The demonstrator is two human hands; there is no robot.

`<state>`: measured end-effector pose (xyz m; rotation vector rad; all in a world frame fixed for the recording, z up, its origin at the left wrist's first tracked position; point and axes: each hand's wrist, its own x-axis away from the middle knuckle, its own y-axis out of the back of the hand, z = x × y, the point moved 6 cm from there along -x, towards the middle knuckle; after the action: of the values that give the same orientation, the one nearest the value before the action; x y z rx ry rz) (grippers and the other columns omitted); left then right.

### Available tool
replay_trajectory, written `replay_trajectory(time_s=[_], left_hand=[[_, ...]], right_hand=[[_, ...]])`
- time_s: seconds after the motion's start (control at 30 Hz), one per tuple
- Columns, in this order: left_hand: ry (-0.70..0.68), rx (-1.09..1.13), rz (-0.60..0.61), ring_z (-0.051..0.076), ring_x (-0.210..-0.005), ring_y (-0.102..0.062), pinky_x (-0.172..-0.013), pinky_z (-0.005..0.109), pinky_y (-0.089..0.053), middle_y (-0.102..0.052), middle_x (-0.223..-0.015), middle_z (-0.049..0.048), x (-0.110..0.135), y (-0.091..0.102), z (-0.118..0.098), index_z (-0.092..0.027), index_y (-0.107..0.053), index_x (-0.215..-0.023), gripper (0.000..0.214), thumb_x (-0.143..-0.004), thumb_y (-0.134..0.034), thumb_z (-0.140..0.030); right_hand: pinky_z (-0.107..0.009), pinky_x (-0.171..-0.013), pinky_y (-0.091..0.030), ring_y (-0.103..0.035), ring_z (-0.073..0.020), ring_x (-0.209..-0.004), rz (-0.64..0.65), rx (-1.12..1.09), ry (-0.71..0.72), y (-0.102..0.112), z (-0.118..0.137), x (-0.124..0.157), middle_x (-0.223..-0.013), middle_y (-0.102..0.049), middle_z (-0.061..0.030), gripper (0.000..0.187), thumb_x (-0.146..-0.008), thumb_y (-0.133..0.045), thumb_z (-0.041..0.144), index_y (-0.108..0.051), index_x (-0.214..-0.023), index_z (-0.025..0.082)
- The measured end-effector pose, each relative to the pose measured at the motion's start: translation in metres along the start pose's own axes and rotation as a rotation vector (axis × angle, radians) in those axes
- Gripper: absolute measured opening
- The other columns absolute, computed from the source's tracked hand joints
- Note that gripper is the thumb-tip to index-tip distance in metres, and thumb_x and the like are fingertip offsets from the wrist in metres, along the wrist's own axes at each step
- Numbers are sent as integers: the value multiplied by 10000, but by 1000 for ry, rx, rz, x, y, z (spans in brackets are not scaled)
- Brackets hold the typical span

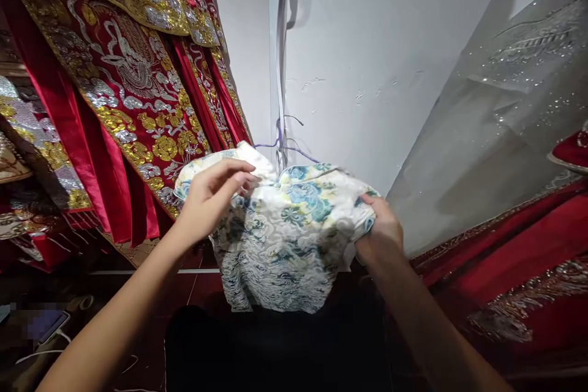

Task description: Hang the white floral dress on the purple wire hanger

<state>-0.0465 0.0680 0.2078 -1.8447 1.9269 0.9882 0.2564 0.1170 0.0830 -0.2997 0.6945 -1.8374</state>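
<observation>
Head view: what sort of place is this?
Likely a ceremonial-dress shop or storeroom: red robes embroidered in gold and silver hang at left, sheer sequinned fabric at right, and the left hand and right hand hold a brocade garment.

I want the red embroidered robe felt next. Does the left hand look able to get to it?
Likely yes: the red robe hangs right beside the left hand, nothing between, though it now pinches the floral garment.

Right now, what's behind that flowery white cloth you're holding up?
Behind the flowery cloth stands a white wall, with thin purple cords hanging down it. Where the cords end and the wall's lower part are covered by the cloth.
</observation>
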Motion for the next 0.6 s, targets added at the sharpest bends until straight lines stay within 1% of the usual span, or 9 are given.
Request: replay_trajectory(time_s=[0.07,0.13,0.2,0.27,0.33,0.4,0.5,0.53,0.6], left_hand=[[91,53,109,225,-1023,-673,-904,364,-551,-715,-1079,84,3,-12,10,-208,-686,-1129,253,-925,-599,-329],[108,100,120,237,-1111,-649,-1002,392,-508,-700,-1152,95,0,-17,17,-208,-667,-1168,287,-916,-612,-333],[46,110,19,234,-1116,-645,-1037,399,-485,-688,-1169,94,-7,-13,19,-206,-669,-1143,273,-903,-627,-329],[-43,90,-143,225,-1109,-640,-1043,390,-481,-676,-1170,87,-13,-2,19,-208,-671,-1104,241,-892,-636,-318],[-100,66,-270,219,-1101,-635,-1037,381,-483,-670,-1152,80,-14,7,20,-212,-664,-1077,213,-886,-637,-303],[-89,68,-287,215,-1064,-645,-1005,378,-499,-679,-1099,77,-13,9,25,-210,-657,-1061,194,-888,-627,-294],[-20,90,-203,209,-991,-661,-946,373,-521,-685,-1058,76,-10,3,34,-201,-658,-1059,195,-897,-607,-297],[-11,79,-193,207,-991,-657,-948,369,-517,-682,-1067,75,-8,2,36,-200,-661,-1058,197,-894,-609,-296],[-17,38,-229,206,-1034,-638,-973,361,-500,-669,-1107,71,-7,3,40,-206,-663,-1063,208,-880,-622,-293]], right_hand=[[-324,-633,-631,-702,-219,-756,-82,-46,-52,-2,-7,10,-846,-713,-9,150,-721,-678,247,-621,-858,228],[-336,-648,-631,-699,-223,-752,-95,-75,-117,-13,-6,8,-808,-701,-15,98,-721,-651,233,-607,-808,225],[-369,-672,-632,-702,-243,-773,-25,-84,-171,-31,4,-3,-777,-694,-28,82,-717,-618,230,-603,-797,222],[-406,-698,-631,-705,-270,-816,88,-76,-215,-49,16,-16,-777,-697,-49,124,-701,-602,223,-618,-824,212],[-421,-710,-627,-703,-284,-845,176,-64,-233,-60,23,-23,-779,-698,-63,155,-686,-599,216,-623,-838,203],[-414,-704,-624,-699,-277,-841,152,-65,-212,-59,21,-22,-778,-693,-55,157,-672,-603,212,-609,-829,209],[-372,-702,-614,-692,-238,-824,13,-72,-100,-45,9,-8,-839,-696,-14,223,-657,-629,203,-595,-875,233],[-356,-704,-608,-689,-227,-825,11,-57,-72,-43,5,-3,-866,-696,-4,260,-652,-639,199,-596,-904,241],[-331,-706,-592,-683,-220,-833,91,2,-57,-47,-1,1,-887,-691,3,307,-655,-653,205,-600,-954,251]])
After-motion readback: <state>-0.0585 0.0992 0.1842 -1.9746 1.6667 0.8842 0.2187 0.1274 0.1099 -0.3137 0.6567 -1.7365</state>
